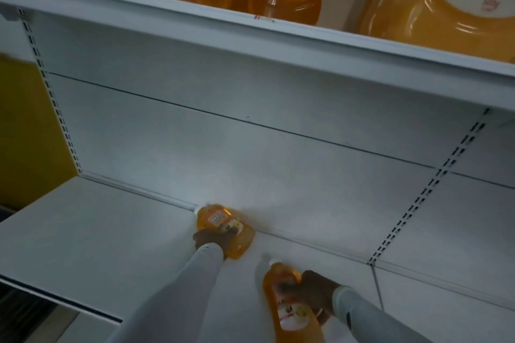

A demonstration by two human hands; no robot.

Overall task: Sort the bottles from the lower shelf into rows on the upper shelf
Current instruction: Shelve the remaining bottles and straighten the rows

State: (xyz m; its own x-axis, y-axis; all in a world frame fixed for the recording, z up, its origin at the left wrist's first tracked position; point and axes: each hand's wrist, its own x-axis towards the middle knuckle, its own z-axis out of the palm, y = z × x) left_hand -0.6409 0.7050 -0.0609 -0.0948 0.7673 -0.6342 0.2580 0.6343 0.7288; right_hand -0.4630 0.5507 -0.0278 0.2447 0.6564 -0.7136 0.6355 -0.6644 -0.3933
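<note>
L hand [213, 239] grips orange bottle [225, 228] | R hand [315, 291] grips 2nd bottle [292, 312]

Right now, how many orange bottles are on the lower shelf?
2. One bottle lies near the back wall under the left hand; the other bottle is nearer, in the right hand. More may sit outside the view.

Pale grey long sleeves [178, 281]
</note>
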